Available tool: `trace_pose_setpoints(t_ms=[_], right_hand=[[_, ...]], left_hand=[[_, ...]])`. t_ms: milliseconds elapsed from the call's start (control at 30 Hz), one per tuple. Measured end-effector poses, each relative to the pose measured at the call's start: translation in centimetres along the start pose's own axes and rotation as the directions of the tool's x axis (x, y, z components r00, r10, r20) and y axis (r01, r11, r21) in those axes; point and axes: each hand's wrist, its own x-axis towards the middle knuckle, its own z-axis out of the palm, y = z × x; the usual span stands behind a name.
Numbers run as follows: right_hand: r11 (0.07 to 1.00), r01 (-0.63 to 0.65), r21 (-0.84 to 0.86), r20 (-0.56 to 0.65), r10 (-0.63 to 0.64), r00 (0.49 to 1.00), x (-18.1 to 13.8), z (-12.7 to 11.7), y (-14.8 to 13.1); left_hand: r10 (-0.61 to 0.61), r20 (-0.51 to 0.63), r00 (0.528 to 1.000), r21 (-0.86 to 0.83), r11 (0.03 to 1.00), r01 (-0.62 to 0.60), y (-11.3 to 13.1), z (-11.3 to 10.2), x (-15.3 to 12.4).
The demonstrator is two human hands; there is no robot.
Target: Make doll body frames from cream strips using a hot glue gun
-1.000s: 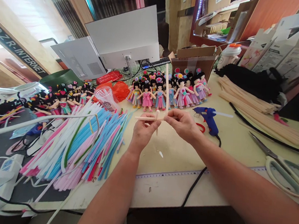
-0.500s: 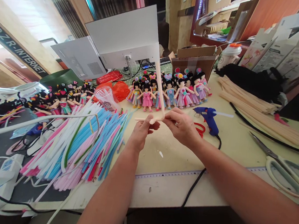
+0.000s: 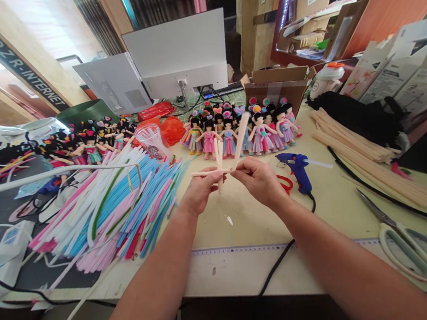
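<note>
My left hand [image 3: 200, 191] pinches a small bundle of crossed beige pipe cleaners [image 3: 219, 155], with ends sticking out to the left, upward and a little below the fingers. Close beside it, my right hand [image 3: 259, 183] has its fingertips closed on the same beige piece, where one blurred strand rises between the hands. Both are held just above the pale tabletop [image 3: 244, 233]. Behind them stand several small pipe-cleaner dolls [image 3: 208, 137] with black hair and coloured dresses. The fingertips of my right hand partly hide where the strands meet.
Loose coloured pipe cleaners [image 3: 129, 207] lie left. A blue glue gun [image 3: 299, 171], red-handled tool [image 3: 284, 184], beige pipe cleaners [image 3: 372, 160] and scissors [image 3: 406, 239] lie right. A ruler [image 3: 243, 247] runs along the front. A monitor [image 3: 178, 51] and cardboard box [image 3: 277, 85] stand behind.
The long strand that stood tall between my hands now reaches less high and leans right. More upright strands and a lower end show at my left fingers. Both hands stay nearly in place.
</note>
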Motion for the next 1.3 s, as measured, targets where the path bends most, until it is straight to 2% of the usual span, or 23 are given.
trace_pose_setpoints(t_ms=[200, 467, 700, 1067, 1300], right_hand=[[0.967, -0.200, 0.157, 0.052, 0.194, 0.980, 0.17, 0.13, 0.06], [0.910, -0.312, 0.273, 0.108, 0.294, 0.950, 0.35, -0.13, -0.28], [0.897, -0.305, 0.320, 0.091, 0.291, 0.952, 0.22, 0.04, -0.42], [0.930, -0.263, 0.257, 0.082, 0.250, 0.965, 0.19, 0.03, -0.57], [0.915, -0.325, 0.239, 0.135, 0.300, 0.944, 0.29, -0.23, -0.49]], left_hand=[[0.083, -0.037, 0.996, 0.098, 0.992, -0.079, -0.26, 0.02, 0.02], [0.221, -0.017, 0.975, 0.174, 0.961, -0.214, -0.09, 0.35, -0.12], [0.226, -0.025, 0.974, 0.195, 0.956, -0.217, -0.40, 0.30, -0.11], [0.259, -0.022, 0.966, 0.179, 0.951, -0.252, -0.31, 0.29, -0.14], [0.302, 0.004, 0.953, 0.226, 0.928, -0.295, -0.18, 0.17, -0.15]])
